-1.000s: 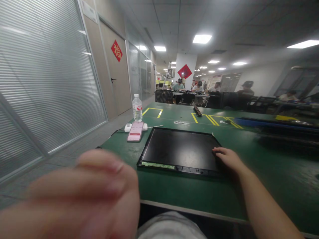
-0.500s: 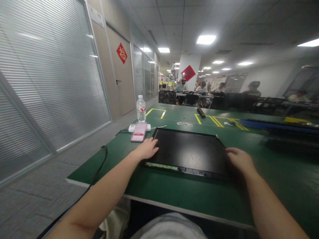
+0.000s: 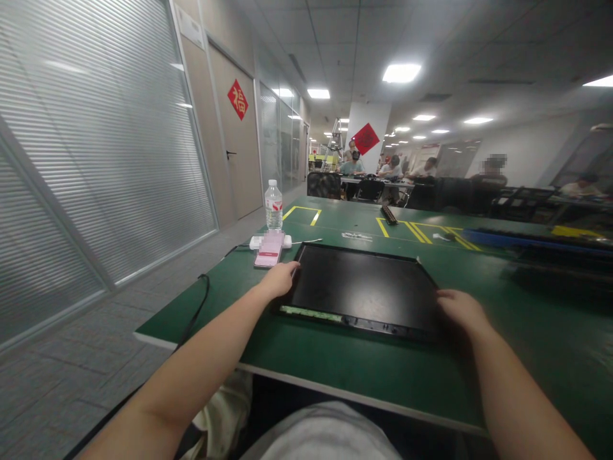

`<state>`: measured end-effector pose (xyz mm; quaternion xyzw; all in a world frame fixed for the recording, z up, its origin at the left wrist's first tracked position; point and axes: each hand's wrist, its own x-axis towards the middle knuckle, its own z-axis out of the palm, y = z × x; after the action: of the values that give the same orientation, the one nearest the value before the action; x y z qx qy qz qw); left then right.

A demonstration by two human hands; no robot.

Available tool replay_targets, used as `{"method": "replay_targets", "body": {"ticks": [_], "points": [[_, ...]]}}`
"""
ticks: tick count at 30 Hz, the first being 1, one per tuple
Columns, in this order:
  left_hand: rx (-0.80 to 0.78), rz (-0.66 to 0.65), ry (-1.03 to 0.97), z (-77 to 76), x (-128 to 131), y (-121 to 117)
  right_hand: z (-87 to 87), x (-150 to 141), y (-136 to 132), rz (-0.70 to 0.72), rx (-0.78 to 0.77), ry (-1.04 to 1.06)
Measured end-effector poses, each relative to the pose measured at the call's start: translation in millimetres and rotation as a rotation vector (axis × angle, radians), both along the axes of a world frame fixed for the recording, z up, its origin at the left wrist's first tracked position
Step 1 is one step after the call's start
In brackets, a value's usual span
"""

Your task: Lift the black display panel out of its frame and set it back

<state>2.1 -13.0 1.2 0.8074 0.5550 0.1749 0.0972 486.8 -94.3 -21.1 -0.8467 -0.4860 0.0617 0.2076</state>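
A flat black display panel (image 3: 364,287) lies on the green table (image 3: 345,367), with a green circuit strip (image 3: 311,314) along the left part of its near edge. My left hand (image 3: 281,278) is closed on the panel's left edge, thumb on top and the other fingers mostly hidden. On the opposite side, my right hand (image 3: 462,308) grips the right edge, its thumb along the rim and its remaining fingers out of sight underneath or behind.
A water bottle (image 3: 274,206), a phone (image 3: 269,250) and a white power strip (image 3: 287,241) stand beyond my left hand. Yellow tape (image 3: 416,232) marks the far tabletop, near a dark slim object (image 3: 389,215). A black cable (image 3: 198,306) hangs over the left edge. People sit farther back.
My left hand's fingers, which lay spread over the panel's left border, have drawn back and closed around its edge. My right hand stays at the right edge. The view has shifted slightly.
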Motion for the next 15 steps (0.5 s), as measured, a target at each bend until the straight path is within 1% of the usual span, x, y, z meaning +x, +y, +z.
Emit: {"method": "replay_targets", "body": {"ticks": [3, 5, 7, 9, 10, 12, 15], "points": [[-0.028, 0.015, -0.132, 0.1, -1.2, 0.7, -2.1, -0.1, 0.7, 0.015, 0.01, 0.011], [-0.068, 0.005, -0.285, 1.9, -0.3, 0.8, -3.9, 1.2, 1.4, 0.021, 0.033, 0.007], [-0.142, -0.016, -0.523, 5.1, 2.8, 0.0, -4.9, 3.1, 2.0, 0.009, 0.051, -0.002], [-0.256, -0.022, -0.816, 8.9, 7.5, -1.6, -4.0, 3.9, 1.8, -0.017, 0.05, -0.008], [-0.302, -0.002, -0.945, 10.9, 10.0, -2.5, -2.9, 3.5, 1.3, -0.03, 0.038, -0.003], [-0.35, 0.052, -1.135, 14.1, 14.3, -4.2, 0.2, 1.4, -0.2, -0.048, 0.007, 0.014], [-0.418, 0.146, -1.295, 16.8, 17.5, -5.3, 3.9, -2.3, -2.3, -0.047, -0.009, 0.019]]}}
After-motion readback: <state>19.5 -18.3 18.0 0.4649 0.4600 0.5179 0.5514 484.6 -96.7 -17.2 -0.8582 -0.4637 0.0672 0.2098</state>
